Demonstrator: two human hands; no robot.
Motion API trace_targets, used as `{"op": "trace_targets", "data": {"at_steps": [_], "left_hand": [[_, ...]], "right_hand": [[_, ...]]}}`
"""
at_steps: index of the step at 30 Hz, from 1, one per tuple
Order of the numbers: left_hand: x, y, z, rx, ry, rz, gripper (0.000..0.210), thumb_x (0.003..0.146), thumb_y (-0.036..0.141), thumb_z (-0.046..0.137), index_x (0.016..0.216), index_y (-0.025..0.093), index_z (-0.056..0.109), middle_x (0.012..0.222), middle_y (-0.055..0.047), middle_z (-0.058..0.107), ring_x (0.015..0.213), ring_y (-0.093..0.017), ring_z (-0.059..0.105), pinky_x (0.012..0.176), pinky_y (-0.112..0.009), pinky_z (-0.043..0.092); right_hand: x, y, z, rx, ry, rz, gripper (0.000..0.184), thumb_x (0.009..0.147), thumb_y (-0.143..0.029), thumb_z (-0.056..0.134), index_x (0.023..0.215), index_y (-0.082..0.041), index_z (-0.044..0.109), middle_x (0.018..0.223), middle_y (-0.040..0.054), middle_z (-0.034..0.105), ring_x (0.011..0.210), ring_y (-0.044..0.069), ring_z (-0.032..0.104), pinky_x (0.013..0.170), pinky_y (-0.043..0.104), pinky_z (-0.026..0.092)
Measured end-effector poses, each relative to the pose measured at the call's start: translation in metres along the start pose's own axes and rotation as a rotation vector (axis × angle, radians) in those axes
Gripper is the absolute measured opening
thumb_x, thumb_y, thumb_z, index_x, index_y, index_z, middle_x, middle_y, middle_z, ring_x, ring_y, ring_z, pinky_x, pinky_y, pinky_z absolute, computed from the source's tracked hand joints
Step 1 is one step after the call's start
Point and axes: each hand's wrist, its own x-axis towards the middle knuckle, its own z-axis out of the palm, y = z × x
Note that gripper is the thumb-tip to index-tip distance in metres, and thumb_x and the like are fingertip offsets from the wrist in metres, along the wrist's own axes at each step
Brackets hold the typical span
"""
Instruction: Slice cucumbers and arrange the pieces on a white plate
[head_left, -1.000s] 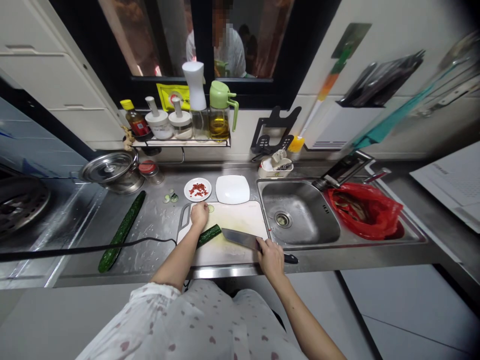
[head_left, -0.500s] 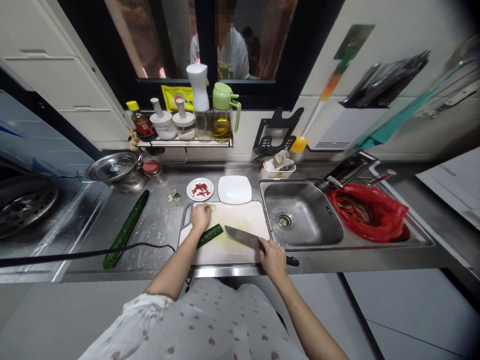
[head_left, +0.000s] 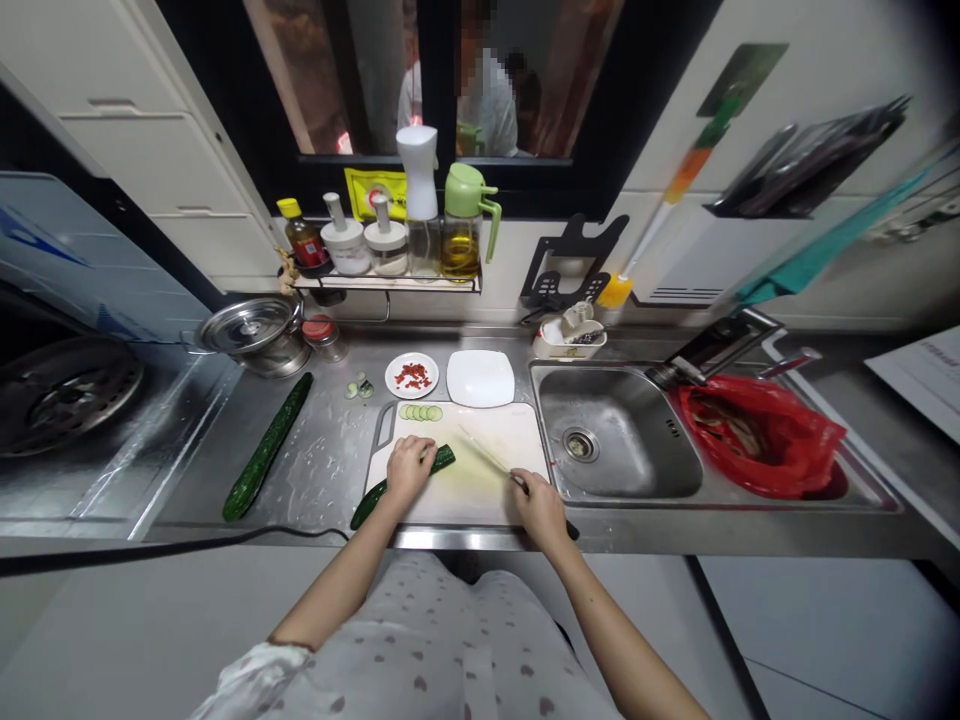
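Note:
A white cutting board (head_left: 495, 480) lies on the steel counter in front of me. My left hand (head_left: 409, 467) presses down on a partly cut cucumber (head_left: 375, 494) that lies slantwise across the board's left edge. My right hand (head_left: 538, 508) grips the handle of a kitchen knife (head_left: 487, 457), its blade edge-up over the board, just right of the cucumber's cut end. A row of cucumber slices (head_left: 421, 412) sits at the board's far edge.
A whole cucumber (head_left: 268, 446) lies left on the wet counter. Behind the board stand a small plate of red chilli bits (head_left: 412, 375) and a white square plate (head_left: 480, 377). The sink (head_left: 611, 440) is right, with a red bag (head_left: 757, 435). A pot (head_left: 255, 335) sits at back left.
My left hand came back from the board's far edge, leaving the slices there, and now holds the cucumber. The knife turned from lying flat to standing on edge.

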Motion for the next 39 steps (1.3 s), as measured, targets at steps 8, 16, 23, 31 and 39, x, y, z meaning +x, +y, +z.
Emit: {"op": "trace_targets", "data": {"at_steps": [8,16,23,31,39], "left_hand": [[-0.003,-0.005,0.003,-0.025,-0.018,0.129,0.027,0.091,0.036,0.049,0.101,0.024,0.071,0.101,-0.006,0.068,0.101,-0.021,0.057,0.093,-0.034,0.042],[-0.006,-0.007,0.005,-0.022,-0.041,0.237,0.026,0.093,0.034,0.049,0.104,0.025,0.072,0.098,-0.004,0.069,0.096,-0.018,0.059,0.087,-0.033,0.042],[-0.006,-0.008,0.005,-0.021,-0.056,0.272,0.026,0.093,0.032,0.051,0.108,0.026,0.071,0.102,-0.004,0.07,0.095,-0.016,0.062,0.088,-0.031,0.044],[-0.007,-0.007,0.004,0.006,-0.054,0.286,0.026,0.093,0.032,0.052,0.11,0.027,0.07,0.101,-0.004,0.07,0.093,-0.016,0.063,0.086,-0.03,0.045],[-0.009,-0.009,0.01,0.029,-0.064,0.301,0.029,0.092,0.028,0.052,0.116,0.03,0.068,0.105,-0.003,0.068,0.095,-0.015,0.062,0.085,-0.026,0.048]], "right_hand": [[0.006,-0.022,-0.003,-0.018,-0.192,-0.054,0.028,0.096,-0.029,0.038,0.097,-0.017,0.063,0.088,0.0066,0.07,0.082,0.017,0.061,0.065,0.023,0.03],[0.007,-0.035,-0.001,-0.079,-0.257,-0.044,0.025,0.096,-0.026,0.039,0.099,-0.015,0.061,0.092,0.0097,0.071,0.084,0.018,0.062,0.065,0.024,0.028],[0.005,-0.047,-0.003,-0.148,-0.292,-0.05,0.025,0.094,-0.021,0.039,0.112,-0.015,0.054,0.096,0.0112,0.07,0.086,0.019,0.064,0.065,0.025,0.029],[0.0,-0.057,-0.007,-0.177,-0.351,-0.034,0.025,0.095,-0.024,0.037,0.105,-0.014,0.058,0.097,0.0131,0.07,0.089,0.02,0.065,0.067,0.026,0.033],[-0.004,-0.065,-0.014,-0.187,-0.392,-0.036,0.027,0.096,-0.022,0.036,0.107,-0.014,0.058,0.1,0.0149,0.069,0.092,0.022,0.065,0.07,0.027,0.037]]}}
